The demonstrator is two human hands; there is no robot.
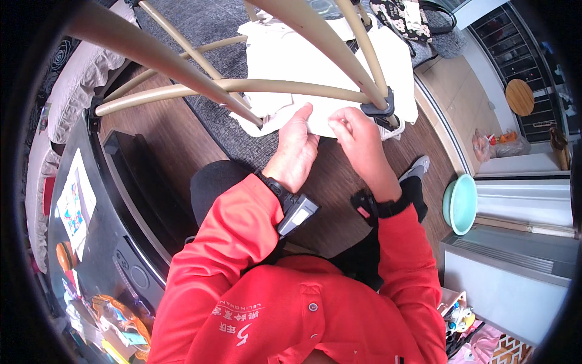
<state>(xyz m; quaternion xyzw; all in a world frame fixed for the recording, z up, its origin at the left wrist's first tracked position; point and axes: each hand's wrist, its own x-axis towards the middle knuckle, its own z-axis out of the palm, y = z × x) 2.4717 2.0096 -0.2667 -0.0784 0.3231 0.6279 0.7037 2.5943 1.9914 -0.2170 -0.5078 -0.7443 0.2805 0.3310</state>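
Note:
A white cloth (388, 67) is spread under and around a frame of beige tubes (291, 87) with black joints (379, 109). My left hand (295, 148) is at the cloth's near edge, its thumb stretched along the top and the other fingers partly hidden beneath the fabric. Just to its right, my right hand (359, 138) is closed in a pinch over the same edge, close to a black joint. Whatever lies between those fingertips is too small to make out. Both wrists wear black straps, the left one carrying a grey device (297, 213).
A dark grey rug (212, 130) lies beneath the frame on brown wooden flooring. On the left stands a black cabinet (115, 224) with papers and small items on top. A mint-green basin (461, 205) leans at the right, near a white cabinet (503, 264). A patterned bag (403, 18) sits behind.

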